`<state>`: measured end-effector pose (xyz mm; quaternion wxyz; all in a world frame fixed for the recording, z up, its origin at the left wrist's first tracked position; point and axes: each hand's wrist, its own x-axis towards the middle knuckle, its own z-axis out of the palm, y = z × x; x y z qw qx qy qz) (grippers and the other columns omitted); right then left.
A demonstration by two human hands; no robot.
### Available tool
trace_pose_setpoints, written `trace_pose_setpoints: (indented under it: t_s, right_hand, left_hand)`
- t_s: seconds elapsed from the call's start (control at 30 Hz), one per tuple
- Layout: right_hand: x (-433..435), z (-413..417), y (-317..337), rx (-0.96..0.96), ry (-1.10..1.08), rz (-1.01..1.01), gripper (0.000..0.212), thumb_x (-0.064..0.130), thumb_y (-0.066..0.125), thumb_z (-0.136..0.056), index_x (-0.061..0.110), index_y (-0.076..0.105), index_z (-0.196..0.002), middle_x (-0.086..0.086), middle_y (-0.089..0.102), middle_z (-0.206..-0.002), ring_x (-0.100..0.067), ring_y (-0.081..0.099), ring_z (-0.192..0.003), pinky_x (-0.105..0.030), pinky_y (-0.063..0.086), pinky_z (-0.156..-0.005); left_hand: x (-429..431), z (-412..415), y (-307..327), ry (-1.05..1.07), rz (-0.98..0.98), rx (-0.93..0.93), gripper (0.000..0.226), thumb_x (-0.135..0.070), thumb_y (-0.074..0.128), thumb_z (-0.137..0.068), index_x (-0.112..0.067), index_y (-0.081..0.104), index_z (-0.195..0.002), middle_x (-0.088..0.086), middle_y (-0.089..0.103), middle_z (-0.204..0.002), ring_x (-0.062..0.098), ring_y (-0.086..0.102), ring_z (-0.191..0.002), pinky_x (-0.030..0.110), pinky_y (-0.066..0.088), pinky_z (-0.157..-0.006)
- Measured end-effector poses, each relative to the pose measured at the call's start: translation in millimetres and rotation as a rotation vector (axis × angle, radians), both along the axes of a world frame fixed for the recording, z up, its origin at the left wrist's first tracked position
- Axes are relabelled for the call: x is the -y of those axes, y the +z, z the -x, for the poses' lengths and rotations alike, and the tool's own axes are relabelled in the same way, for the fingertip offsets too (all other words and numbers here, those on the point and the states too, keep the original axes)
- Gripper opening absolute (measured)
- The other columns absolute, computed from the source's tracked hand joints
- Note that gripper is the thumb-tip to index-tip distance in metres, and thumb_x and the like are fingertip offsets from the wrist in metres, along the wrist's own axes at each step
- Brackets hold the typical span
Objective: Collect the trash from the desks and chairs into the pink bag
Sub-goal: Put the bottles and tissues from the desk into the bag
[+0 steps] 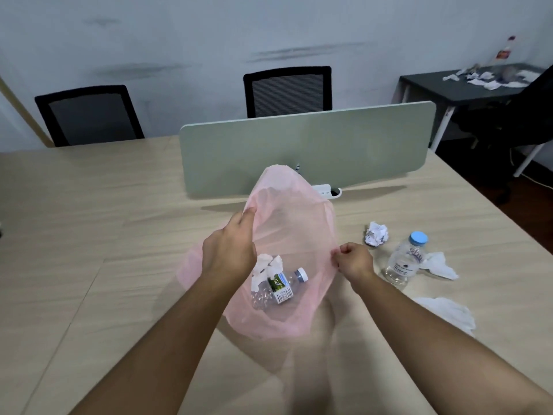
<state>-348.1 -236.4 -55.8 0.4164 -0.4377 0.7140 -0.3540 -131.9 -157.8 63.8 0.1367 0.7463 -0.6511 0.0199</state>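
pink bag (pixel 293 223) over the bench (pixel 89 235), mouth held open between both hands. left hand (pixel 230 250) grips the left rim, right hand (pixel 354 260) pinches the right rim. inside the bag: crushed bottle (pixel 279 287) and crumpled paper (pixel 266 265). still on the bench, right of the right hand: paper ball (pixel 377 233), upright blue-capped bottle (pixel 405 259) just beside the hand, small tissue (pixel 438 265) touching the bottle, larger tissue (pixel 449 313) near my right forearm

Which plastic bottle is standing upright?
The blue-capped bottle on the desk, right of the pink bag; the white-capped bottle lies on its side inside the bag.
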Motion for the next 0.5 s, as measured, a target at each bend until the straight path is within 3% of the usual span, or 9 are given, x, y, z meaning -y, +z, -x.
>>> trace_pose_setpoints:
  t_s: [0.07, 0.13, 0.27, 0.37, 0.5]
  right_hand:
    - [2, 19, 6, -0.001, -0.045, 0.003, 0.022, 0.011, 0.061, -0.084, 0.011, 0.056, -0.063, -0.009, 0.062, -0.067, -0.023, 0.055, -0.066, -0.040, 0.053, -0.074]
    - [0, 34, 11, -0.051, -0.076, 0.015, 0.018, 0.011, 0.059, -0.086, 0.008, 0.058, -0.069, -0.010, 0.062, -0.072, -0.023, 0.054, -0.068, -0.031, 0.046, -0.066]
    - [-11, 55, 7, -0.176, -0.040, -0.003, 0.023, 0.012, 0.056, -0.088, 0.011, 0.057, -0.066, -0.010, 0.064, -0.074, -0.023, 0.056, -0.073, -0.025, 0.038, -0.065]
    - [-19, 62, 2, -0.250, 0.089, -0.090, 0.009, 0.014, 0.058, -0.086, 0.008, 0.064, -0.083, -0.010, 0.066, -0.083, -0.025, 0.059, -0.081, -0.025, 0.040, -0.068]
    - [-26, 78, 17, -0.261, 0.138, -0.051, 0.028, 0.013, 0.059, -0.082, 0.007, 0.066, -0.109, -0.009, 0.071, -0.100, -0.023, 0.065, -0.096, -0.023, 0.045, -0.081]
  left_hand:
    - [9, 16, -1, -0.032, 0.004, -0.004, 0.070, -0.006, 0.047, -0.085, -0.030, 0.025, -0.147, -0.005, 0.047, -0.136, 0.031, 0.060, -0.101, 0.033, 0.043, -0.073]
    - [18, 34, -2, -0.071, 0.011, -0.005, 0.071, -0.006, 0.048, -0.084, -0.030, 0.024, -0.147, -0.005, 0.046, -0.138, 0.030, 0.059, -0.104, 0.034, 0.044, -0.074]
    - [33, 71, -9, -0.144, -0.016, -0.013, 0.071, -0.006, 0.048, -0.084, -0.029, 0.024, -0.147, -0.008, 0.039, -0.145, 0.031, 0.059, -0.105, 0.033, 0.043, -0.075]
    - [40, 87, -19, -0.170, -0.038, -0.006, 0.069, -0.006, 0.047, -0.085, -0.029, 0.025, -0.147, -0.009, 0.037, -0.147, 0.031, 0.060, -0.105, 0.036, 0.046, -0.078]
    - [42, 98, -26, -0.173, -0.047, 0.000, 0.067, -0.006, 0.046, -0.087, -0.030, 0.026, -0.146, -0.009, 0.038, -0.146, 0.031, 0.059, -0.106, 0.036, 0.046, -0.079]
